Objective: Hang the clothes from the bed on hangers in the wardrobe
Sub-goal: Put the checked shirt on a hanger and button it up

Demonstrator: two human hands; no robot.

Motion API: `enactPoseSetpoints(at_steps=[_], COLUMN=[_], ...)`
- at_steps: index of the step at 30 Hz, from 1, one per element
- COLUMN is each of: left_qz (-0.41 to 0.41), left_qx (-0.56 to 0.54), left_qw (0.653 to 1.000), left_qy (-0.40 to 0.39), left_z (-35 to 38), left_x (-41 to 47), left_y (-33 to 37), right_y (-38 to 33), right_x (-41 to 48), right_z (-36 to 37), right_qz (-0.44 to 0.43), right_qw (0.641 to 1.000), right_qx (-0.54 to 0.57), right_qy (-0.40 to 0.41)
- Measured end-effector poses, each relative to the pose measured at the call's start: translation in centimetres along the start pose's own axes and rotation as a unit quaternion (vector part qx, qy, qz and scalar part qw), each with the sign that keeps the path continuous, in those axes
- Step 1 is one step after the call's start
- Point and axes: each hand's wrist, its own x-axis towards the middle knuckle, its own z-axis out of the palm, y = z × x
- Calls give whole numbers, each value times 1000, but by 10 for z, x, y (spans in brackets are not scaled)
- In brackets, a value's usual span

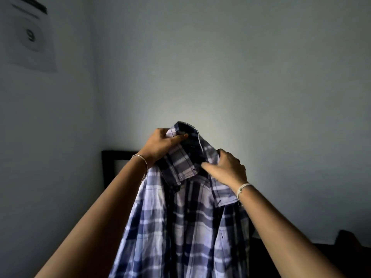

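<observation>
A blue-and-white plaid cotton shirt (180,213) hangs in the air before a pale wall, held up at its collar. The left hand (160,144) pinches the collar's upper edge between thumb and curled fingers; the right hand (226,169) grips the collar's other side. The cloth looks light, soft and limp, so it likely handles best when taken at the stiffer collar or shoulders. No hanger shows.

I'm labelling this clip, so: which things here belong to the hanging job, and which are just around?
Job: plaid shirt, gripped at the collar by left hand and right hand.
Just around: wall sheet marked 9, dark frame by the wall.
</observation>
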Motion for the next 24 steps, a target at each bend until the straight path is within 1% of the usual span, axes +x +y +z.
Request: enactPoseSetpoints(at_steps=[2,4,9,11,13,15,17,18,20,24], left_qz=[3,5,8,4,-2,-5,-4,-3,0,3], left_qx=[11,23,15,8,5,15,29,32,29,54], left_qw=[1000,1000,1000,1000,1000,1000,999,999,999,995], left_qy=[1,1,5,6,6,5,12,21,37,84], left_z=[3,11,40,51,61,71,78,82,92,105], left_x=[0,-2,-12,-15,-15,-18,-20,-21,-21,-18], left_y=[6,11,38,53,68,84,95,101,114,138], right_y=[12,21,38,42,43,41,41,42,47,70], right_x=[6,8,14,21,26,25,25,25,24,13], right_z=[-10,-25,-63,-79,-97,-121,-146,-157,-174,-178], right_qz=[36,58,69,67,58,63,69,66,53,3], right_qw=[994,986,987,987,977,950,925,918,916,913], right_qx=[98,156,145,145,206,302,364,375,365,338], right_qy=[16,20,28,13,-18,-49,-82,-108,-159,-229])
